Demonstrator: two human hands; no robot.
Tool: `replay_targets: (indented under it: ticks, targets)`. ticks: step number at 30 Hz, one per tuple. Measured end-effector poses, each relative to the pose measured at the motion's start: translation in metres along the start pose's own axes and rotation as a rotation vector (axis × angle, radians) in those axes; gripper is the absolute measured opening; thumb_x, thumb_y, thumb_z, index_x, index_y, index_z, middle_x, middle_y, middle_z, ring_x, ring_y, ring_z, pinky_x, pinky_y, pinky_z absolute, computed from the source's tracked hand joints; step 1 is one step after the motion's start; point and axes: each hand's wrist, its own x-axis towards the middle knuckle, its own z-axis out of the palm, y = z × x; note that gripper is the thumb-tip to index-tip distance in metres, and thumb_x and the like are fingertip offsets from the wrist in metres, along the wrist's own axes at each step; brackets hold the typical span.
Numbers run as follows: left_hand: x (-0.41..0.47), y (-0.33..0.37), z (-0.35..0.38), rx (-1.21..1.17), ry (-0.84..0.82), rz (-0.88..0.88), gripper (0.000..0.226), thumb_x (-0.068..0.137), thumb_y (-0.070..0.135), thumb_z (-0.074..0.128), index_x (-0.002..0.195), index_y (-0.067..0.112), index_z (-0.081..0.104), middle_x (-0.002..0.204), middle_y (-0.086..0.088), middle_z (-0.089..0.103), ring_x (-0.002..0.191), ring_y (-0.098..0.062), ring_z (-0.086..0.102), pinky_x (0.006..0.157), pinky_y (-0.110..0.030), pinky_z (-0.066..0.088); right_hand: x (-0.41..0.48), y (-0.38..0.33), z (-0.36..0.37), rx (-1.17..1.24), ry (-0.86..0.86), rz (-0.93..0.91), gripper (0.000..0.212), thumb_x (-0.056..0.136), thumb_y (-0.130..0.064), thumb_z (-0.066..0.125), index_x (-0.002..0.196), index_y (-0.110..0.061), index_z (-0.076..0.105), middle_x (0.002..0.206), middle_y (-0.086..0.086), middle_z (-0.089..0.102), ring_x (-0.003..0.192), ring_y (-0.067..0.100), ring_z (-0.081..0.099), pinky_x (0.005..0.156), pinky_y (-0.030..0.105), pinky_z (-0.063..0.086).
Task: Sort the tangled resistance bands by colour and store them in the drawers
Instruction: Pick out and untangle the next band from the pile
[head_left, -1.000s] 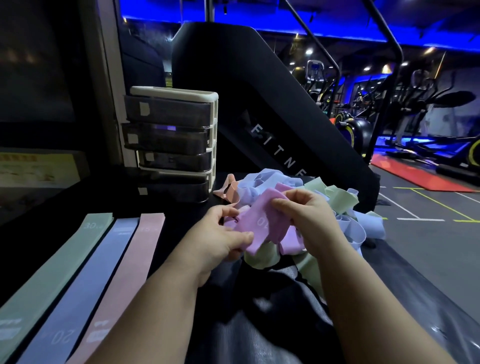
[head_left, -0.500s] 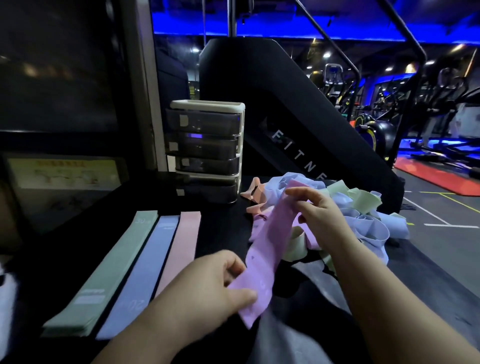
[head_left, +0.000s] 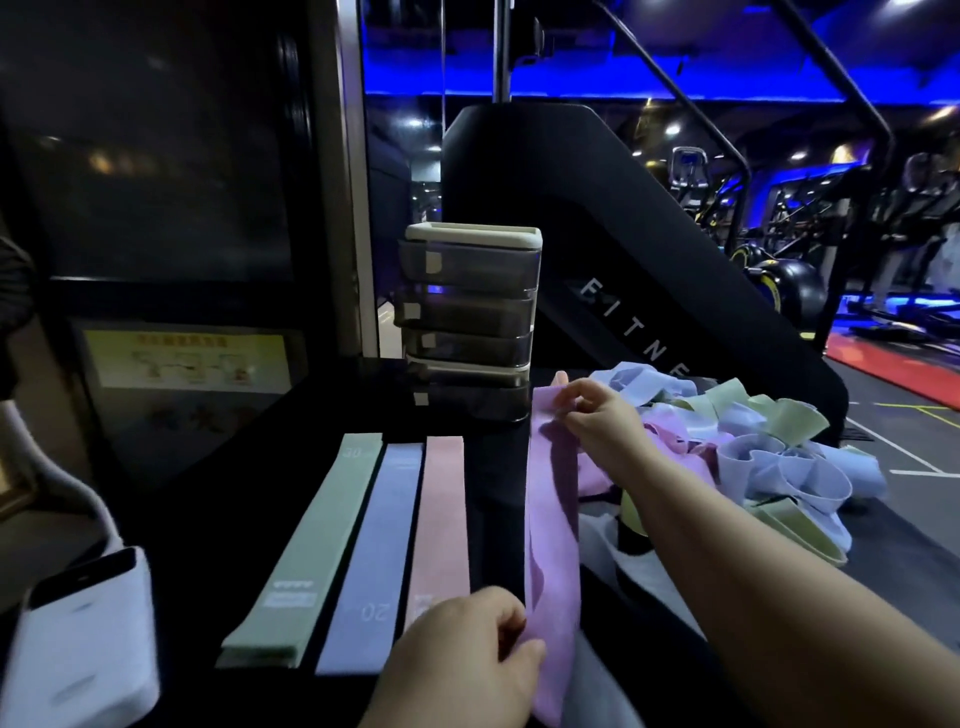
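Black tabletop (head_left: 496, 483), drawer unit (head_left: 467, 312) beyond laid-out bands (head_left: 384, 545)

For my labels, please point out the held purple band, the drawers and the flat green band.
held purple band (head_left: 551, 519), head view, middle of the strip.
drawers (head_left: 467, 313), head view, second drawer's front.
flat green band (head_left: 322, 545), head view, middle of the strip.

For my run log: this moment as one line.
state: purple band stretched | left hand: pinches near end | right hand: pinches far end | beside: green band, blue band, pink band
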Motion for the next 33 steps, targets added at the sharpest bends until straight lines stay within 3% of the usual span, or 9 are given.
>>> replay_targets:
  ticks: [3, 6, 12, 15, 19, 24, 29, 33]
  targets:
    - [0.003, -0.010, -0.004, -0.095, -0.020, -0.015, 0.014, 0.089, 0.046, 0.055, 0.090, 0.034, 0.049, 0.075, 0.012, 0.057, 0.079, -0.002, 0.052, 0.076, -0.017, 0.044, 0.006, 0.002, 0.017, 0.090, 0.009, 0.042, 0.031, 0.078, -0.006, 0.069, 0.070, -0.036, 0.071, 0.109, 0.004, 0.068, 0.093, 0.017, 0.066, 0.074, 0.040, 0.048]
    - [0.003, -0.014, -0.009, -0.100, -0.019, -0.018, 0.029, 0.093, 0.041, 0.052, 0.115, 0.041, 0.033, 0.090, 0.009, 0.067, 0.095, -0.002, 0.058, 0.088, -0.021, 0.047, 0.012, 0.007, 0.027, 0.175, 0.034, 0.099, 0.020, 0.079, -0.008, 0.073, 0.070, -0.025, 0.069, 0.095, 0.003, 0.072, 0.085, 0.016, 0.062, 0.072, 0.032, 0.046]
    - [0.008, -0.011, -0.011, 0.007, -0.054, -0.013, 0.025, 0.096, 0.036, 0.048, 0.107, 0.034, 0.025, 0.091, 0.014, 0.066, 0.105, -0.004, 0.058, 0.096, -0.024, 0.045, 0.018, 0.013, 0.046, 0.162, 0.031, 0.147, 0.015, 0.080, -0.009, 0.072, 0.079, -0.024, 0.068, 0.078, -0.003, 0.069, 0.063, 0.010, 0.057, 0.063, 0.026, 0.046]
    - [0.013, -0.010, -0.007, 0.047, -0.043, -0.002, 0.022, 0.097, 0.036, 0.046, 0.106, 0.030, 0.026, 0.090, 0.010, 0.065, 0.100, -0.011, 0.060, 0.095, -0.026, 0.046, 0.023, 0.014, 0.055, 0.077, 0.035, 0.135, 0.016, 0.077, -0.011, 0.076, 0.074, -0.025, 0.069, 0.076, -0.003, 0.071, 0.069, 0.013, 0.060, 0.071, 0.032, 0.049]
    - [0.019, -0.006, -0.004, 0.116, -0.002, -0.008, 0.019, 0.098, 0.037, 0.042, 0.102, 0.027, 0.026, 0.083, 0.006, 0.054, 0.084, -0.019, 0.047, 0.073, -0.028, 0.039, 0.027, 0.013, 0.064, -0.068, -0.011, 0.079, 0.021, 0.077, -0.014, 0.079, 0.068, -0.029, 0.066, 0.074, -0.003, 0.070, 0.072, 0.014, 0.061, 0.077, 0.034, 0.052]
    - [0.025, -0.005, 0.001, 0.221, -0.025, -0.048, 0.018, 0.099, 0.035, 0.038, 0.098, 0.026, 0.023, 0.093, 0.003, 0.051, 0.088, -0.023, 0.042, 0.080, -0.030, 0.038, 0.030, 0.018, 0.078, -0.198, -0.093, 0.040, 0.005, 0.086, -0.014, 0.070, 0.085, -0.018, 0.074, 0.077, -0.003, 0.068, 0.073, 0.013, 0.060, 0.068, 0.024, 0.047]
    - [0.028, -0.006, 0.004, 0.225, -0.053, -0.075, 0.020, 0.098, 0.035, 0.040, 0.097, 0.028, 0.022, 0.091, 0.004, 0.051, 0.089, -0.025, 0.046, 0.077, -0.030, 0.040, 0.035, 0.031, 0.086, -0.259, -0.185, 0.112, 0.025, 0.090, -0.006, 0.058, 0.105, -0.016, 0.074, 0.105, 0.001, 0.073, 0.095, 0.015, 0.065, 0.083, 0.024, 0.049]
    - [0.030, -0.006, 0.010, 0.238, -0.047, -0.104, 0.019, 0.098, 0.033, 0.038, 0.096, 0.027, 0.020, 0.087, 0.002, 0.048, 0.107, -0.024, 0.055, 0.087, -0.030, 0.048, 0.035, 0.034, 0.085, -0.308, -0.207, 0.099, 0.042, 0.086, 0.001, 0.047, 0.115, -0.019, 0.070, 0.104, -0.002, 0.068, 0.087, 0.013, 0.061, 0.065, 0.018, 0.045]
